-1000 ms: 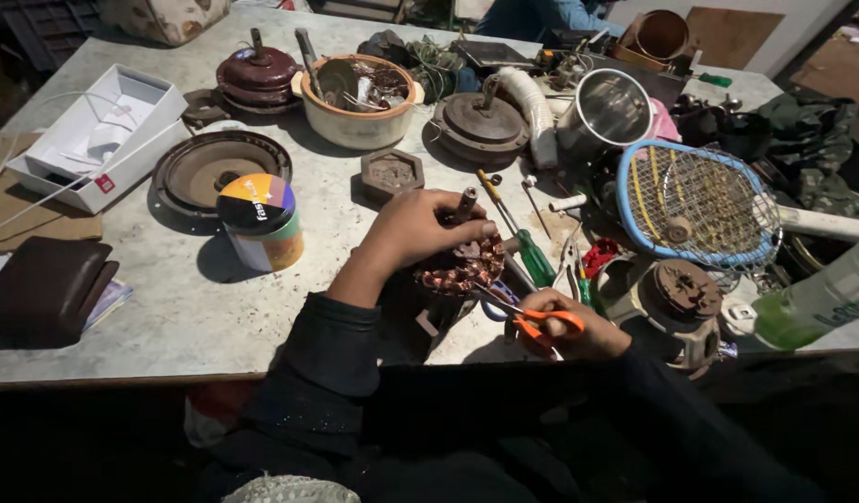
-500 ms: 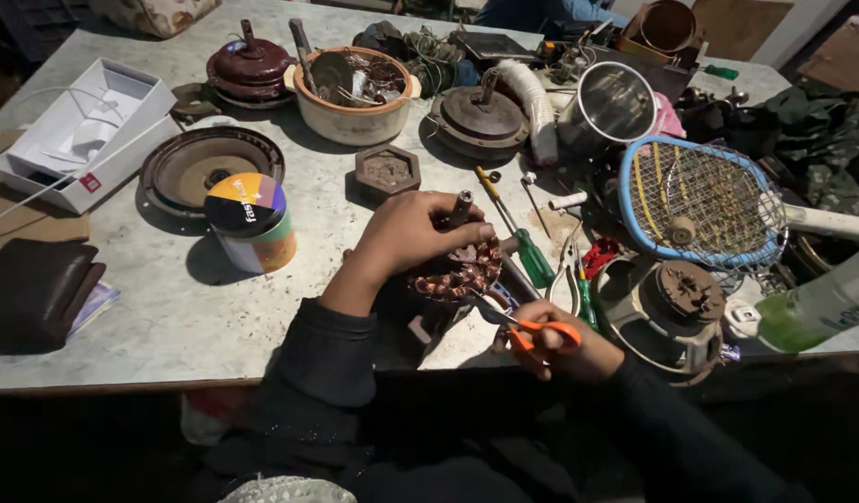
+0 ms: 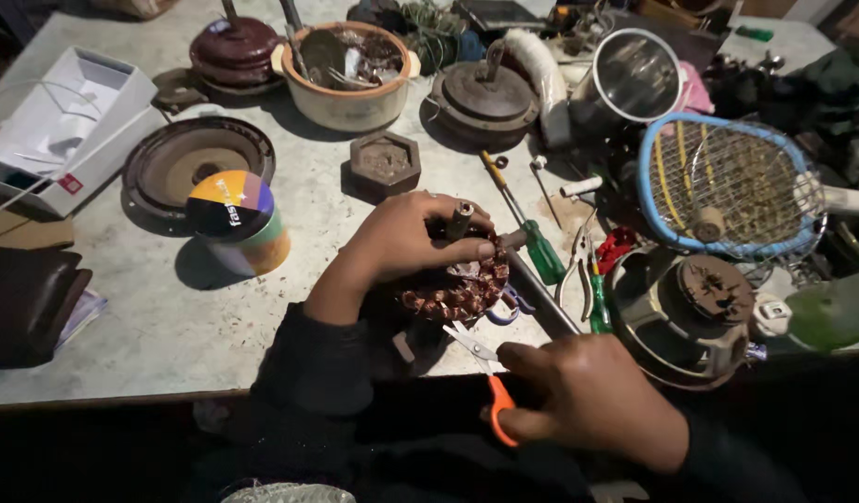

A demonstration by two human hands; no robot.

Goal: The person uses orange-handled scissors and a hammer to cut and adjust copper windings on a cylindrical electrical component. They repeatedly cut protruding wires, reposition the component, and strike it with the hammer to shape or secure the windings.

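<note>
Down at the near edge, the right hand point(image 3: 593, 396) is closed around the orange plastic handles of a pair of steel scissors point(image 3: 485, 377), whose blades point far-left toward the round motor stator wound with copper coils point(image 3: 457, 291). The blade tips lie just beside the stator's near rim; whether they touch the windings cannot be told. The left hand point(image 3: 406, 237) is curled over the stator from the left, gripping it, with the fingers point(image 3: 471, 250) wrapped across its top beside the short grey metal shaft point(image 3: 459, 220) that stands up from it. The stator sits on the worn grey tabletop point(image 3: 169, 317), near its front edge and about mid-width.

Just right of the stator lies a green-handled screwdriver point(image 3: 532, 237), and beyond it a blue-framed mesh racket point(image 3: 728, 182). Far of the left hand rests a small hexagonal rusty metal block point(image 3: 385, 163). To the left stands a multicoloured cylindrical tin point(image 3: 236, 222), touching a dark round motor cover point(image 3: 183, 158). A cream ceramic bowl of scrap point(image 3: 346, 74) sits farther back.
</note>
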